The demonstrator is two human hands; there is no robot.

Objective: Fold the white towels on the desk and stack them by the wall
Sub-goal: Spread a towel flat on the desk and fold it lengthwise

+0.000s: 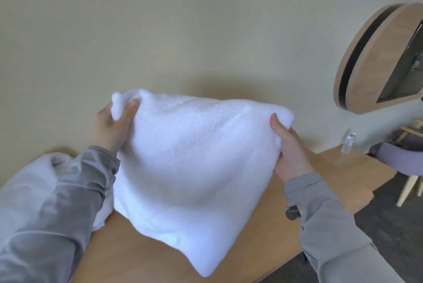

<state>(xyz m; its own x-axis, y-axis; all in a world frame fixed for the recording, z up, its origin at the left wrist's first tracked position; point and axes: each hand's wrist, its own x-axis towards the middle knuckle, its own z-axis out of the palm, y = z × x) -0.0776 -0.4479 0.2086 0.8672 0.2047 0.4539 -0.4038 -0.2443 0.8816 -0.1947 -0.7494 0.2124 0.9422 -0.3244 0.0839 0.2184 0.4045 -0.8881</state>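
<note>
White towel (pixel 194 156) held above desk (pixel 128 248), left hand (pixel 112 129) and right hand (pixel 289 152) fingers pinching its top corners

left hand (pixel 109 129): bare | right hand (pixel 291 154): bare | sleeves (pixel 68 191): grey, long, creased, cuffed at wrists

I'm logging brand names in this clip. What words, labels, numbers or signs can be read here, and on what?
No text here can be read.
water bottle: it has a label, too small and blurred to read.
white towel: no tag or print shows.
</note>
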